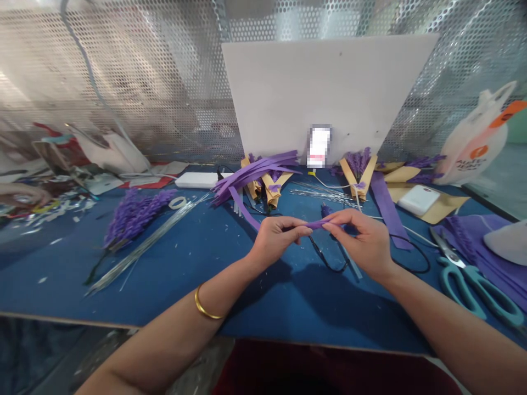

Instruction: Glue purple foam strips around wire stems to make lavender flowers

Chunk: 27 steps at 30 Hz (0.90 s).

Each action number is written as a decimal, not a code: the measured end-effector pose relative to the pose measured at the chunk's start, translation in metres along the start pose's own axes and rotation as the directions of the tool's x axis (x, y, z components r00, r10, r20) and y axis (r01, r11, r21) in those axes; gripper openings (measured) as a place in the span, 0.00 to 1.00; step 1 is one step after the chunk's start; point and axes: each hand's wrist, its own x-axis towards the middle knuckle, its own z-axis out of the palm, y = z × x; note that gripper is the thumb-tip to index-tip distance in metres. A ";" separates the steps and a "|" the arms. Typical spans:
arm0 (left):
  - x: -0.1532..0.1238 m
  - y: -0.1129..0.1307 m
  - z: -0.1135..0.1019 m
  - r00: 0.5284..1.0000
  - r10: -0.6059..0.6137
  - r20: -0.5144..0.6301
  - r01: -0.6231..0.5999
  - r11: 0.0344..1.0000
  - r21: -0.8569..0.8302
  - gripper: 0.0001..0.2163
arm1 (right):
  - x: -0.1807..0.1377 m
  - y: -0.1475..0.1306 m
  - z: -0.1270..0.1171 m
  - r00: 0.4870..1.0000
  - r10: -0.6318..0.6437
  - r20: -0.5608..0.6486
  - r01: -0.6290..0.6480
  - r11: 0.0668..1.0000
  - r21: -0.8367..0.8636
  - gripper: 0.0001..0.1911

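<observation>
A narrow purple strip stretches between my two hands above the blue table. My left hand pinches it between thumb and fingertips, and a loose length trails from behind that hand toward a pile of purple strips. The strip's other end is pinched by my right hand. Just beneath my hands lie a looped black cable and a clear stick. Small bouquets in tan paper, one wrapped bouquet and another wrapped bouquet, stand behind my hands.
Teal-handled scissors rest at the right beside folded purple material. To the left lie purple flower stems, a bundle of thin wires and a tape roll. A bright-screened phone leans on a white board. Someone's hand shows far left.
</observation>
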 end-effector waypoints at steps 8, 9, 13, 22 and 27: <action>-0.004 0.005 0.004 0.996 0.035 -0.078 -0.036 0.999 -0.001 0.03 | -0.003 0.001 0.001 0.996 -0.078 0.047 0.080 0.996 -0.041 0.04; -0.004 0.005 0.004 0.996 0.039 -0.081 -0.040 0.999 -0.002 0.04 | -0.004 0.002 0.001 0.996 -0.083 0.046 0.085 0.995 -0.047 0.04; -0.005 0.005 0.004 0.996 0.072 -0.050 -0.071 0.997 0.019 0.04 | -0.004 0.002 0.002 0.990 -0.120 0.071 0.122 0.992 -0.031 0.03; -0.006 0.005 0.003 0.992 0.120 -0.044 -0.113 0.985 0.134 0.06 | 0.002 -0.002 -0.002 0.980 -0.177 0.095 0.181 0.983 -0.033 0.03; -0.008 0.004 0.004 0.989 0.146 -0.032 -0.139 0.978 0.152 0.06 | -0.002 -0.001 0.001 0.968 -0.212 0.132 0.216 0.976 -0.024 0.03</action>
